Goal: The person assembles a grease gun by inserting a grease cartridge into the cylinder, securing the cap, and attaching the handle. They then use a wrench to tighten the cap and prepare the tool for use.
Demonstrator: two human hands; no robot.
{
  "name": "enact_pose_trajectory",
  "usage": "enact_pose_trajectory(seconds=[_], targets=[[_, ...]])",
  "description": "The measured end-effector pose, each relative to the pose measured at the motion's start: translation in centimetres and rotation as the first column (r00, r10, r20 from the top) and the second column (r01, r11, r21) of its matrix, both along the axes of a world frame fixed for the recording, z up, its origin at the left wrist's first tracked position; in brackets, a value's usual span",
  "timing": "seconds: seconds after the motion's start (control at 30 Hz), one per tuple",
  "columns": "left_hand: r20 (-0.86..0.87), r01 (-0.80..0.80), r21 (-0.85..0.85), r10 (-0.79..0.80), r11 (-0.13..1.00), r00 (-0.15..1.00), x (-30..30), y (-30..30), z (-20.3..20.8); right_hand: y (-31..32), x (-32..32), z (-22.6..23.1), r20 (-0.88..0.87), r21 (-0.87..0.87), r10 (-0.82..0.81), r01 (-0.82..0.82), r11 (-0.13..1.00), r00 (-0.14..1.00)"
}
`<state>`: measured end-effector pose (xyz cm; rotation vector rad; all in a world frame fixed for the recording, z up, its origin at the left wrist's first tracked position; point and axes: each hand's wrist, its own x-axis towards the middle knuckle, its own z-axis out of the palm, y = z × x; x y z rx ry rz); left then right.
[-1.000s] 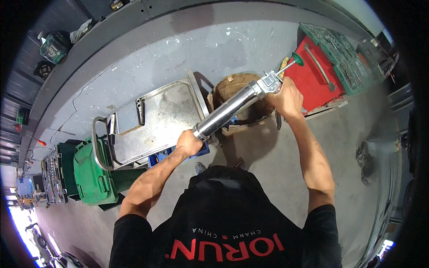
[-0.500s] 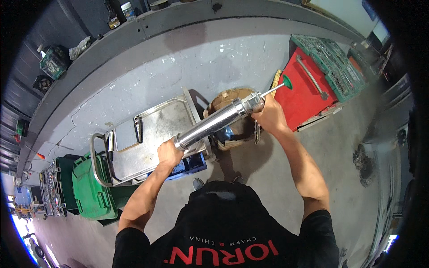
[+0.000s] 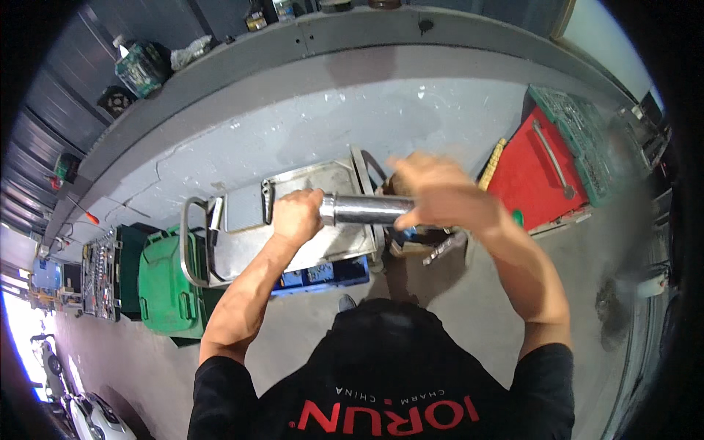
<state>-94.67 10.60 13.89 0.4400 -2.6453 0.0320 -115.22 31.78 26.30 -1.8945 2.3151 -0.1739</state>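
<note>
A shiny metal grease gun [image 3: 367, 209], a long silver barrel, lies nearly level in front of me above a metal cart. My left hand [image 3: 298, 217] is closed round the barrel's left end. At the other end my right hand [image 3: 447, 192] is smeared by motion, its thumb near the barrel and its fingers reaching above it. I cannot tell whether it grips. Hand and forearm hide the gun's right end; a green piece [image 3: 518, 218], apparently the rod's end cap, shows beyond the wrist.
The steel cart [image 3: 253, 246] holds a black-handled tool [image 3: 267, 199]; a blue bin [image 3: 320, 275] sits below. Left stands a green wheeled bin [image 3: 165, 282], right a red cabinet [image 3: 524, 180] with a green socket case [image 3: 576, 139]. A grey wall [image 3: 323, 103] runs behind.
The grease gun has swung from a slant to nearly level, its right end dropping. My right hand has shifted from the gun's head to over the barrel. The view has turned left slightly.
</note>
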Motion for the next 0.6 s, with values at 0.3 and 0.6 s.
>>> enact_pose_trajectory(seconds=[0.3, 0.6], targets=[[-0.067, 0.232, -0.312, -0.266, 0.921, 0.962, -0.6, -0.6, 5.3, -5.5, -1.5, -8.7, 0.982, 0.188, -0.175, -0.466, 0.864, 0.072], [0.159, 0.303, -0.262, -0.268, 0.916, 0.95, -1.3, -2.2, 6.6, -4.6, -0.6, -6.1, 0.961, 0.271, -0.266, -0.465, 0.843, 0.078]])
